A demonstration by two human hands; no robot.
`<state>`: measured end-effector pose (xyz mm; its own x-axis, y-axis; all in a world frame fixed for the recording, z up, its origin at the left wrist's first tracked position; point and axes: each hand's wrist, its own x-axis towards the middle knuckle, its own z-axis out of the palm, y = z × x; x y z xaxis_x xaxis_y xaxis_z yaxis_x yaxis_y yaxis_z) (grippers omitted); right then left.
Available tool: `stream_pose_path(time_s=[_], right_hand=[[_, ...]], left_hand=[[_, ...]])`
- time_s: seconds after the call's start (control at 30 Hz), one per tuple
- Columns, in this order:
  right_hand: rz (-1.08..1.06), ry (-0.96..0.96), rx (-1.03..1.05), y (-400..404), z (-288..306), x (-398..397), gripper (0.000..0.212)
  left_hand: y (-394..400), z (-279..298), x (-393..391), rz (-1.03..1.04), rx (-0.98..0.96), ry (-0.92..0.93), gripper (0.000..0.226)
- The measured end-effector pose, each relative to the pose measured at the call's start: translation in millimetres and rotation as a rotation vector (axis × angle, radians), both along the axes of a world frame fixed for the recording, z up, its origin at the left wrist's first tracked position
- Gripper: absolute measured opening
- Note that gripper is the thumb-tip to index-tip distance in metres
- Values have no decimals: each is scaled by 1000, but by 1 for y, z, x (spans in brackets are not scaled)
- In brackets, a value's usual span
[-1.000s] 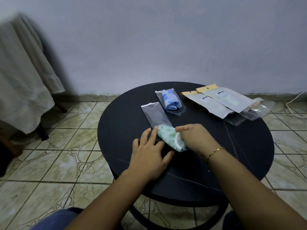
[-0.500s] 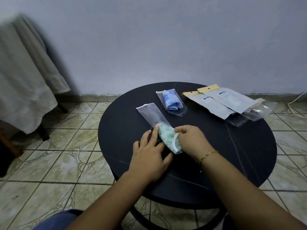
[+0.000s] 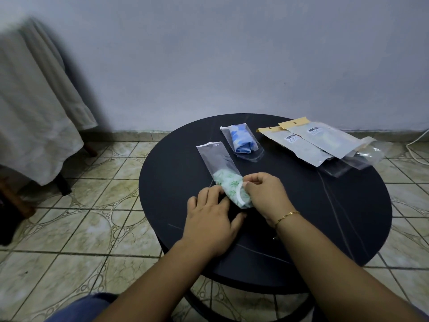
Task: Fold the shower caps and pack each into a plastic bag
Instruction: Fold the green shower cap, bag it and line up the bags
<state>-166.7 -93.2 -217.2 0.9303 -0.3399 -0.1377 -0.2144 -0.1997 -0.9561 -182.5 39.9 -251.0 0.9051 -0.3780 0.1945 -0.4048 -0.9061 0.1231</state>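
Note:
A folded green-patterned shower cap (image 3: 233,189) lies partly inside the near end of a long clear plastic bag (image 3: 214,156) on the round black table (image 3: 325,224). My right hand (image 3: 267,196) pinches the cap's near end at the bag's mouth. Flat on the table to the left of the cap rests my left hand (image 3: 212,219), its fingertips touching the bag's edge. Behind, a blue shower cap (image 3: 240,140) sits packed in its own clear bag.
Flat packets with tan header cards and barcodes (image 3: 308,140) and loose clear bags (image 3: 366,154) lie at the table's back right. A cloth-draped piece of furniture (image 3: 34,126) stands on the tiled floor at left. A white cable (image 3: 417,147) runs along the wall.
The green cap has slid further into the clear bag. My right hand shifted from covering the cap's end to pinching it; my left hand stayed beside it.

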Motion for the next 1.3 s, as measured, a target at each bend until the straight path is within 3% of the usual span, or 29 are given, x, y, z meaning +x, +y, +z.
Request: stream_pose_path(time_s=[0.1,0.2,0.3,0.4,0.53,0.63,0.73,0.8,0.87,1.03,1.13,1.3], right_hand=[[140,76,-8,-7,11,-10,14],[434,63,-94,-21,26,-24,42],[634,43,-558,-25,24,-36,70],[559,-130,-990,-14,7,-41,54],[406,-495,-1241,-6,-13,-36,41],[345,-537,-1321,-2,-23,-29,45],[269,-607,-1423,0,-24,-21,29],[220,-629,-1442,2,-23,-16,35],[195,-609,-1471,5,-22,-12,38],[172,-499,-1529,10,-19,2,15],[168,-461,-1550,13,-19,12,14],[111,-620,-1518,15,-16,28,10]], left_hand=[[0,0,-1,14,-6,2,82],[0,-1,1,23,1,8,83],[0,-2,1,19,11,14,87],[-1,-2,1,18,11,0,81],[-1,-1,1,17,22,-8,78],[0,-1,2,15,44,-30,77],[0,-2,2,14,44,-33,77],[0,-2,2,14,34,-30,75],[1,-2,2,16,19,-14,75],[0,-1,2,22,9,7,77],[0,-1,2,22,9,4,77],[0,-1,2,21,24,13,76]])
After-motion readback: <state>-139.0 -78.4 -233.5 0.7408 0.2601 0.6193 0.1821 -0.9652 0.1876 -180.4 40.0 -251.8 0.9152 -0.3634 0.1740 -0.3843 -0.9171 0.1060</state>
